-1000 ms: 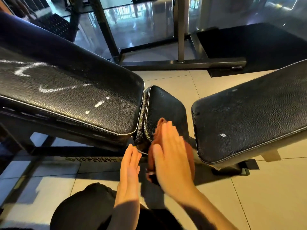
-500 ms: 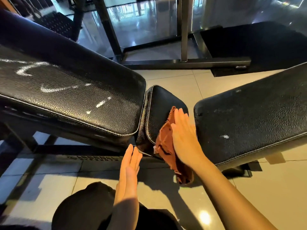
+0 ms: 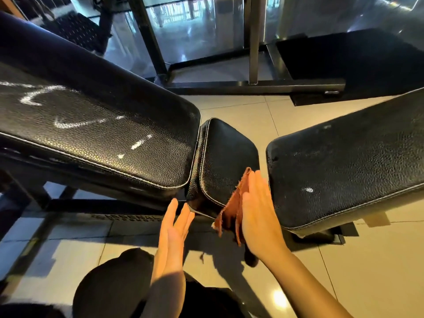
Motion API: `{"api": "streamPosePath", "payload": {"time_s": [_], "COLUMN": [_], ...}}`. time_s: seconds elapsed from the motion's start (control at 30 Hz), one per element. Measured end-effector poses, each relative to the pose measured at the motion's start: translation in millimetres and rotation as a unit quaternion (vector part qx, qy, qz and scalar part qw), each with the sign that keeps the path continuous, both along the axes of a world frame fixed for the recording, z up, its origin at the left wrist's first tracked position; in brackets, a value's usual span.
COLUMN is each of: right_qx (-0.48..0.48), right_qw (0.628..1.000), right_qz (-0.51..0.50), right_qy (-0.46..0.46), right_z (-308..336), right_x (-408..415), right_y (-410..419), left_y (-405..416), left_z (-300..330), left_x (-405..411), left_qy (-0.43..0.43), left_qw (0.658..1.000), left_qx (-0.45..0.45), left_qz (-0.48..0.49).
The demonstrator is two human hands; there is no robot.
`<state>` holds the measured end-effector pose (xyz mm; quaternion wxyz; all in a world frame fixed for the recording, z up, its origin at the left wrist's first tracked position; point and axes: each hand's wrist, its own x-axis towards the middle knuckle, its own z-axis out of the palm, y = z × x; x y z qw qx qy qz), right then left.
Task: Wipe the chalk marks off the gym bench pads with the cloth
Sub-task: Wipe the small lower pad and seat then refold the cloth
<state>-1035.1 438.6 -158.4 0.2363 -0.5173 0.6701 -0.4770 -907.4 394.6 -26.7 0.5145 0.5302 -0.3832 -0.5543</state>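
A: Risk?
B: Right hand (image 3: 257, 216) only presses the rust-brown frayed cloth (image 3: 231, 210) with flat fingers against the small black leather seat pad (image 3: 226, 161), near edge. Half hangs off; could slip.
A: Left hand (image 3: 173, 228)?
B: Open, empty, just below that pad.
A: Counts?
B: Three pads, one cloth. Chalk marks: several strokes on the long black pad (image 3: 96, 125) left of it, one clear dot on the right black pad (image 3: 348, 161).

This is a gym. Black, grained, white-stitched padded bench pads (image 3: 96, 143) fill the view, one long pad streaked with white chalk marks (image 3: 68, 121), a small seat pad (image 3: 227, 157) beside it and another long pad (image 3: 348, 166) to the right. Beyond them a black steel equipment frame (image 3: 250, 82) stands on glossy pale floor tiles (image 3: 263, 115) beside a dark rubber mat (image 3: 358, 65).
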Motion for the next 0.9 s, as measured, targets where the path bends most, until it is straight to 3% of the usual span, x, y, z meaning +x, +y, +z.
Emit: {"api": "streamPosePath", "payload": {"time_s": [0.07, 0.2, 0.3, 0.4, 0.5, 0.57, 0.63, 0.7, 0.8, 0.9], "right_qx": [0.033, 0.024, -0.003, 0.056, 0.106, 0.092, 0.06, 0.029, -0.035, -0.066], "right_qw": [0.998, 0.983, 0.982, 0.986, 0.986, 0.989, 0.994, 0.998, 0.995, 0.984], "right_qz": [0.016, 0.081, 0.123, 0.073, 0.016, 0.029, 0.048, 0.04, -0.061, -0.12], "right_qy": [0.043, 0.163, 0.142, 0.138, 0.125, 0.114, 0.082, 0.03, -0.073, -0.111], "right_z": [17.0, 63.8, 65.0, 49.9, 43.4, 42.5, 42.0, 42.4, 42.1, 57.9], "right_x": [12.9, 38.2, 34.4, 21.1, 18.0, 18.8, 19.2, 20.4, 26.7, 42.6], "right_y": [-14.8, -43.1, -49.2, -38.8, -30.2, -22.7, -14.5, -3.9, 5.9, 8.3], "left_y": [34.7, 38.5, 60.9, 52.3, 41.8, 39.6, 36.6, 38.7, 45.6, 52.9], "left_z": [-37.6, -63.4, -72.6, -75.8, -79.9, -84.4, -88.0, -89.7, -86.4, -72.9], "left_x": [19.7, 22.1, 37.0, 38.1, 31.5, 27.6, 28.1, 33.1, 43.4, 50.4], "left_qy": [0.002, -0.07, -0.137, -0.21, -0.375, -0.425, -0.417, -0.383, -0.37, -0.337], "left_qw": [0.997, 0.992, 0.978, 0.97, 0.911, 0.876, 0.872, 0.89, 0.908, 0.919], "left_qx": [0.068, 0.006, -0.059, -0.073, -0.166, -0.226, -0.257, -0.247, -0.191, -0.193], "left_qz": [-0.041, -0.102, -0.149, -0.101, -0.044, -0.018, -0.004, -0.003, -0.049, -0.068]}}
